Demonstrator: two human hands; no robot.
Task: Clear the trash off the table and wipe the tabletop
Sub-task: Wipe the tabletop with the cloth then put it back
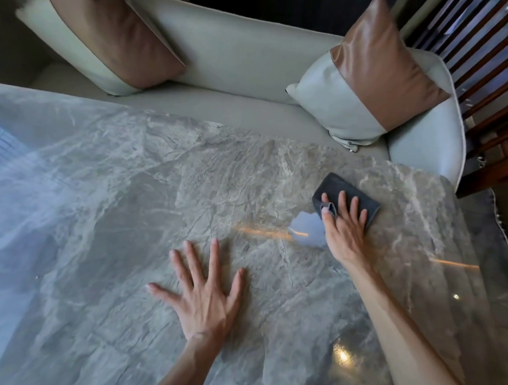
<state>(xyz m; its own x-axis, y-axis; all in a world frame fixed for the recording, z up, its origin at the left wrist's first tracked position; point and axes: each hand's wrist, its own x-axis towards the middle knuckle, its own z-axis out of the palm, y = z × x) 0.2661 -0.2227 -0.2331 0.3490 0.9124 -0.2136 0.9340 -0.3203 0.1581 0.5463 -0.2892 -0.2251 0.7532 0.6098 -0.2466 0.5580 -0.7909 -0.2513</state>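
Looking down at a grey, veined marble tabletop point(116, 186), glossy enough to carry light reflections. Both of the person's bare arms reach in from the near edge.

The right hand point(344, 228) is stretched toward the far right corner of the tabletop, palm down on a dark grey cloth point(339, 186). The cloth lies flat on the marble, short of both edges at that corner. Three fingers lie straight on top of it, while a small fold of cloth is pinched up between the thumb and forefinger. A pale blue-white patch of reflected light point(306, 229) sits on the marble just left of this hand.

The left hand point(204, 300) rests flat on the bare marble near the middle of the near edge. Its fingers are straight and spread wide, holding nothing, well apart from the cloth.

Beyond the far edge stands a pale grey-green sofa point(238, 52). A brown and pale cushion point(108, 34) leans at its left end, and a matching second cushion point(368, 86) sits at its right end. Dark wooden slats point(486, 42) rise past the right corner.
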